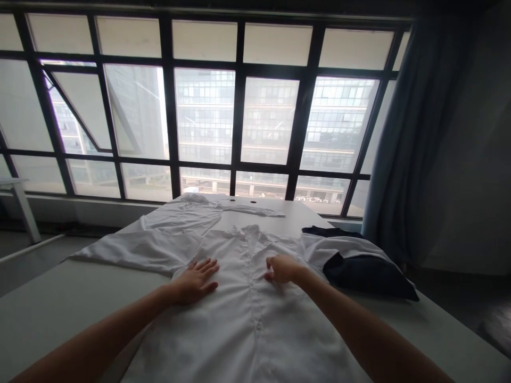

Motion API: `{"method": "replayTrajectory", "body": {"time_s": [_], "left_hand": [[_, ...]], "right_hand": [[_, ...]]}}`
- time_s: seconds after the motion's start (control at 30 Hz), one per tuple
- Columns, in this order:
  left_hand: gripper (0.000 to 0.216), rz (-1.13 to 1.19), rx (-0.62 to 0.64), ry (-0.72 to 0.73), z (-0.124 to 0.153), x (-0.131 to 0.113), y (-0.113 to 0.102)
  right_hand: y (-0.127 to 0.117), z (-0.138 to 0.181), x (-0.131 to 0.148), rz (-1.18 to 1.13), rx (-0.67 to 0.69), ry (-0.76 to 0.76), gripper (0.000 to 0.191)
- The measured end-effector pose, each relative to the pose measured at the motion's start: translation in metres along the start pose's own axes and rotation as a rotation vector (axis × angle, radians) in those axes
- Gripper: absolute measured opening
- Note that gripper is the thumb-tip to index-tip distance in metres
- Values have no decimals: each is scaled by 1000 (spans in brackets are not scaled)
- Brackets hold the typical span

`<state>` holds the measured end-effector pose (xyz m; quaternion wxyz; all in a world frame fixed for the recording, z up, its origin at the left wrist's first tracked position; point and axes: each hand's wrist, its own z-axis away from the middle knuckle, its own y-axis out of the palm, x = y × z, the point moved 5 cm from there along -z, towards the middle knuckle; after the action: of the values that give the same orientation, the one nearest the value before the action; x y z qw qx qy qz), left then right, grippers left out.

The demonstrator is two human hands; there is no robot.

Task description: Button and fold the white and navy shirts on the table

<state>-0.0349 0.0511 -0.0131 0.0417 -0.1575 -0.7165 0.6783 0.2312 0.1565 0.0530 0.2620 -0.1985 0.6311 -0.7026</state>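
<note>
A white button-up shirt point(235, 314) lies front side up on the table, its collar at the far end and its button placket running toward me. My left hand point(195, 282) rests flat on the left half of the shirt, fingers spread. Over the right chest of the shirt is my right hand point(282, 268), its fingers loosely curled and a small gap showing between finger and thumb. Nothing can be seen in its grasp, though its underside is partly hidden and slightly blurred.
Another white garment point(159, 234) spreads across the table's left and far part, one sleeve stretched rightward. Dark and white clothes point(367, 274) are heaped at the right. The white table point(43, 314) reaches toward black-framed windows point(205, 117); a curtain point(411, 143) hangs at right.
</note>
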Motion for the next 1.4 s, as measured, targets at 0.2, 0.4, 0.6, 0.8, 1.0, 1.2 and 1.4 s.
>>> {"method": "replayTrajectory", "body": {"time_s": [0.2,0.4,0.6,0.8,1.0,1.2,1.4], "left_hand": [[43,-35,5,-66,-22,-21,-33],[36,214,-138,-247,-88,-54,-38],[21,395,-153,-377,-133,-48,-16],[16,725,43,-448,-149,-47,1],[31,891,66,-461,-146,-44,6],[34,1175,26,-514,-140,-40,14],[33,1229,0,-508,-134,-52,8]], "right_hand": [[10,-25,0,-285,86,56,37],[36,-64,0,-902,14,370,41],[46,-83,-7,-1124,-19,357,22],[37,-96,2,-1174,-81,178,22],[51,-101,6,-1042,-158,79,20],[52,-92,4,-1000,-324,-55,20],[52,-87,6,-1103,-310,-44,19]]}}
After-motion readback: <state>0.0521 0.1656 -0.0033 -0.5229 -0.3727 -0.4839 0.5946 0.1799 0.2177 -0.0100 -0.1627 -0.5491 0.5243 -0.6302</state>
